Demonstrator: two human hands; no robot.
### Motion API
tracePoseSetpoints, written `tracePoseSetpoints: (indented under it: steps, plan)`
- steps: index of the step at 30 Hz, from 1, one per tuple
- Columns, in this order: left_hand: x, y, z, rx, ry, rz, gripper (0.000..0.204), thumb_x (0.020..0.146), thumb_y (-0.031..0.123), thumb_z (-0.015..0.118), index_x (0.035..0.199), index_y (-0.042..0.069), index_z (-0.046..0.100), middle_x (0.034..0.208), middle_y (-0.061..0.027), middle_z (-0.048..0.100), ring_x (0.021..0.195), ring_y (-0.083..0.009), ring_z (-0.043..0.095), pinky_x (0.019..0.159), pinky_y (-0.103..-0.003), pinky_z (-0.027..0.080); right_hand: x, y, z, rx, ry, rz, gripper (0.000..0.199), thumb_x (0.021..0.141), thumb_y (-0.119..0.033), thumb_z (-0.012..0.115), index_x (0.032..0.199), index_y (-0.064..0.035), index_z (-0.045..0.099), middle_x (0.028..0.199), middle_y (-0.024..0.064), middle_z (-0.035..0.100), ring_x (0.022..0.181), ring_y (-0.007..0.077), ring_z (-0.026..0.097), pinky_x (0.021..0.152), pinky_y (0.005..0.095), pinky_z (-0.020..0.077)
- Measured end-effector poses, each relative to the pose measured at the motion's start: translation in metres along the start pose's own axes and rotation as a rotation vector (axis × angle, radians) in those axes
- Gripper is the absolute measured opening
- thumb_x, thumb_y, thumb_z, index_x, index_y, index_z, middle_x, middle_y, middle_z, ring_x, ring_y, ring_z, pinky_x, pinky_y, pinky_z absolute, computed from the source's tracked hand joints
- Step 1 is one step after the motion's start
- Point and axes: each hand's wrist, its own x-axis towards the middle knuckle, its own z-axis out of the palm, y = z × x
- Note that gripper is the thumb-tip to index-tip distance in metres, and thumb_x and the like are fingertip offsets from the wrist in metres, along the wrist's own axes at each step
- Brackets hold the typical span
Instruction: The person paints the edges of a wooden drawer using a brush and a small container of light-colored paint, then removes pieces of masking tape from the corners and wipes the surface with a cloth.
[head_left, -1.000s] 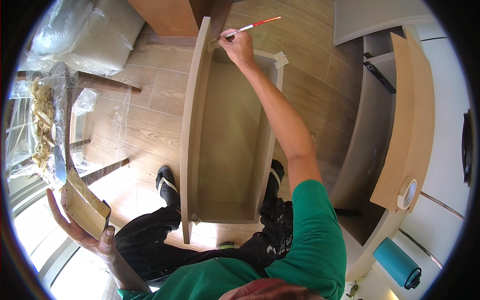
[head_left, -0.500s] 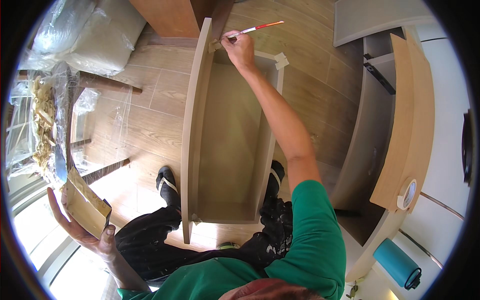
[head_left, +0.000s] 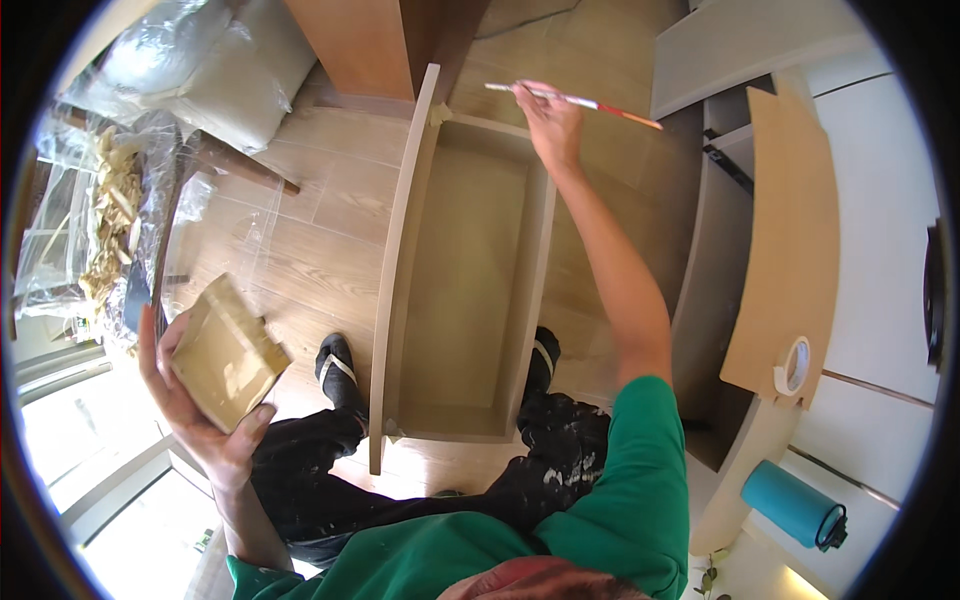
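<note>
My left hand [head_left: 222, 448] holds a small cut-open carton [head_left: 228, 350], its fingers wrapped round the outside and the thumb at the near edge. Beige paint coats the carton's inside. In my right hand [head_left: 555, 128] is a thin paintbrush [head_left: 612, 109] with a white and red handle. Its bristle end points left, above the far right corner of a beige drawer [head_left: 397, 265] and apart from it. The drawer lies on the floor between my feet, open side up, its tall front panel on the left. A bit of tape [head_left: 440, 114] sits at its far left corner.
At right, a cabinet carcass [head_left: 702, 260] carries a brown board [head_left: 780, 240] with a tape roll [head_left: 792, 367] on it. A teal bottle [head_left: 795, 503] lies close by. Plastic-wrapped furniture [head_left: 225, 75] fills the far left, beside a brown wooden cabinet [head_left: 350, 45].
My right hand has drawn the brush away from the drawer's far left corner, toward the right. The carton in my left hand has moved right and turned, showing more of its inside.
</note>
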Motion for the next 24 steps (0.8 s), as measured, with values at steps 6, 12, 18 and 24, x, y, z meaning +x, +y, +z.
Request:
tracePoseSetpoints:
  steps: [6, 12, 18, 24]
  plan:
    - [-0.018, 0.024, 0.011, -0.207, -0.228, -0.019, 0.118, 0.068, 0.017, 0.092, 0.163, 0.004, 0.022, 0.137, -0.0150, 0.050, 0.124, -0.0261, 0.055, 0.105, -0.040, 0.050, -0.090, -0.131, -0.088, 0.088, -0.113, 0.071, 0.027, 0.103, -0.017, 0.067, 0.120, 0.0049, 0.070, 0.094, 0.0094, 0.076, 0.080, 0.0119, 0.070, 0.076, 0.0261, 0.0590]
    - [-0.067, 0.049, 0.036, -0.303, -0.397, 0.076, 0.113, 0.066, 0.003, 0.087, 0.162, 0.007, 0.027, 0.139, -0.0143, 0.051, 0.124, -0.0244, 0.056, 0.105, -0.040, 0.050, -0.223, -0.306, -0.186, -0.301, -0.254, -0.067, 0.033, 0.105, -0.007, 0.058, 0.137, -0.0017, 0.063, 0.115, 0.0122, 0.074, 0.098, 0.0156, 0.070, 0.088, 0.0291, 0.0571]
    - [-0.129, 0.079, 0.075, -0.370, -0.554, 0.122, 0.104, 0.070, -0.005, 0.083, 0.159, 0.007, 0.031, 0.140, -0.0159, 0.052, 0.126, -0.0273, 0.057, 0.109, -0.042, 0.047, -0.350, -0.407, -0.296, -0.333, -0.254, 0.054, 0.054, 0.100, 0.007, 0.045, 0.149, -0.0133, 0.056, 0.141, 0.0139, 0.065, 0.116, 0.0238, 0.070, 0.085, 0.0329, 0.0547]
    - [-0.192, 0.147, 0.164, -0.426, -0.773, 0.347, 0.104, 0.071, 0.006, 0.090, 0.157, 0.004, 0.032, 0.135, -0.0162, 0.056, 0.126, -0.0280, 0.058, 0.110, -0.040, 0.047, -0.455, -0.473, -0.388, -0.048, -0.156, 0.163, 0.046, 0.108, -0.010, 0.044, 0.154, -0.0041, 0.048, 0.146, 0.0185, 0.059, 0.120, 0.0283, 0.068, 0.095, 0.0364, 0.0554]
